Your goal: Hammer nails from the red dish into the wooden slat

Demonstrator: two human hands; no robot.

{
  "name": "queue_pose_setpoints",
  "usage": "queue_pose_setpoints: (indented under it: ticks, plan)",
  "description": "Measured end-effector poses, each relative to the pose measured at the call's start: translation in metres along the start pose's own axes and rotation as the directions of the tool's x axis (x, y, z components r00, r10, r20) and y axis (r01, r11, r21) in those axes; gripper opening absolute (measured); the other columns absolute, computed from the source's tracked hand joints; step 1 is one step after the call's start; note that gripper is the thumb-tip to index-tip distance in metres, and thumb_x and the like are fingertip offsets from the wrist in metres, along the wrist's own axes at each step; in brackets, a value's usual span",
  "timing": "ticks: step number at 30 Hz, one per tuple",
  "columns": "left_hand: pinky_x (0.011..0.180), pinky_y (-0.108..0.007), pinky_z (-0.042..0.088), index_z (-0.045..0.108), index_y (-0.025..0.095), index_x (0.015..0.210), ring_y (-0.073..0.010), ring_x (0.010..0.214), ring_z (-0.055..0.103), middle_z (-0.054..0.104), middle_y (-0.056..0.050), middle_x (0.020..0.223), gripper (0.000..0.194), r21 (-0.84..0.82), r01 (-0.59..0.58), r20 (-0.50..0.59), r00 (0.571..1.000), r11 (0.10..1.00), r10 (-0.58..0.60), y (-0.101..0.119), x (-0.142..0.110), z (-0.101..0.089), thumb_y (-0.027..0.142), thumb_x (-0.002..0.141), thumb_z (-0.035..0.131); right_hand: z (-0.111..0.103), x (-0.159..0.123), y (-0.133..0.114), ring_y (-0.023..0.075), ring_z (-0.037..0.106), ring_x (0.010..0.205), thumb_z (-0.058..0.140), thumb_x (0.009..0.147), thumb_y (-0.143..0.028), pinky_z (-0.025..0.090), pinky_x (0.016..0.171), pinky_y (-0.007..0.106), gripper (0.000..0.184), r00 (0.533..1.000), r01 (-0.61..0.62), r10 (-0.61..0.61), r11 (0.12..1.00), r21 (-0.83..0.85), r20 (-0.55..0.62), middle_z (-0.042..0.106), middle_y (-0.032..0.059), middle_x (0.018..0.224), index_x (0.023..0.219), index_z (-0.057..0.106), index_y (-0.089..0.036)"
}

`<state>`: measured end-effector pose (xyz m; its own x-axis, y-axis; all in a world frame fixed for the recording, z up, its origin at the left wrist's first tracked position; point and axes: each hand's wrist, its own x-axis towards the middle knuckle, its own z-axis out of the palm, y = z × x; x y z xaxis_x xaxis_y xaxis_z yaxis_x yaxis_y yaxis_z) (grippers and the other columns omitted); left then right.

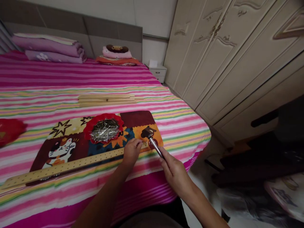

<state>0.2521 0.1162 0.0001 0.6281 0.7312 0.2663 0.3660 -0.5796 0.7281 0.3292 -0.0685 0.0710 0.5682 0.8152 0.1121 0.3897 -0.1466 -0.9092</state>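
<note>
My right hand (175,169) is wrapped round the handle of a hammer (155,146). The hammer's dark head is raised above the right end of a long wooden strip (95,159) dotted with small holes or nail heads. My left hand (131,152) rests on that strip, thumb and fingertips pinched together just left of the hammer head. Whatever sits between those fingertips is too small to make out. Beyond the strip stands a red scalloped bowl (87,130) full of loose silver nails (105,130). Strip and bowl lie on a patterned mat with a cat drawing (60,150).
Several plain wooden strips (106,100) lie farther back on the striped bedspread (185,120). A second red dish (10,129) is at the left edge. Folded bedding (52,47) lies by the headboard. A wardrobe (201,50) stands to the right, past the bed's edge.
</note>
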Motion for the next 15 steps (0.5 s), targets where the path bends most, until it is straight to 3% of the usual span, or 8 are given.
queue_pose_setpoints:
  ticks: [3,6,10,13,15]
  plan:
    - [0.071,-0.026,0.042,0.064,0.021,0.068,-0.0147,0.074,0.056,0.062,-0.001,0.072,0.015,0.034,-0.003,0.005,1.0,0.999,0.003,0.0,-0.001,0.001,0.024,0.077,0.052,0.0,0.005,0.001,0.0312,0.063,0.099,0.053,0.082,-0.026,0.044,0.091,0.046,0.047,0.999,-0.017,0.02,0.995,-0.094,0.028,0.07,0.0072,0.107,0.129,0.055,-0.029]
    - [0.072,-0.027,0.041,0.063,0.021,0.067,-0.0152,0.075,0.055,0.061,-0.001,0.071,0.016,0.054,-0.005,0.016,1.0,0.999,0.004,0.0,-0.001,0.001,0.024,0.078,0.052,-0.002,0.003,0.001,0.0299,0.064,0.098,0.054,0.082,-0.027,0.044,0.091,0.045,0.044,0.999,-0.023,0.025,0.997,-0.073,0.026,0.071,0.0066,0.105,0.126,0.057,-0.029]
    - [0.074,-0.028,0.042,0.065,0.02,0.07,-0.0156,0.077,0.056,0.063,-0.002,0.074,0.015,0.017,-0.004,0.013,1.0,1.0,0.004,0.0,-0.001,-0.001,0.023,0.079,0.052,-0.001,-0.011,0.004,0.0241,0.065,0.092,0.057,0.081,-0.033,0.05,0.083,0.035,0.039,0.988,-0.092,0.1,0.993,0.078,-0.114,0.07,0.0044,0.101,0.12,0.061,-0.028]
    - [0.076,-0.028,0.043,0.065,0.02,0.071,-0.0156,0.078,0.057,0.064,-0.003,0.075,0.013,-0.018,0.007,0.006,1.0,1.0,-0.007,0.001,-0.004,0.002,0.019,0.077,0.054,0.009,-0.023,0.02,0.0164,0.061,0.059,0.063,0.076,-0.042,0.05,0.05,0.024,0.043,0.901,-0.282,0.374,0.891,0.357,-0.22,0.066,-0.0002,0.07,0.116,0.061,-0.026]
    - [0.075,-0.028,0.044,0.066,0.02,0.075,-0.0151,0.078,0.058,0.064,-0.003,0.078,0.013,-0.059,0.013,-0.012,1.0,0.998,-0.013,0.0,-0.005,0.005,0.016,0.076,0.054,0.021,-0.028,0.037,0.0114,0.046,0.037,0.061,0.074,-0.049,0.033,0.028,0.019,0.055,0.819,-0.37,0.547,0.734,0.57,-0.173,0.056,-0.0056,0.057,0.123,0.051,-0.027]
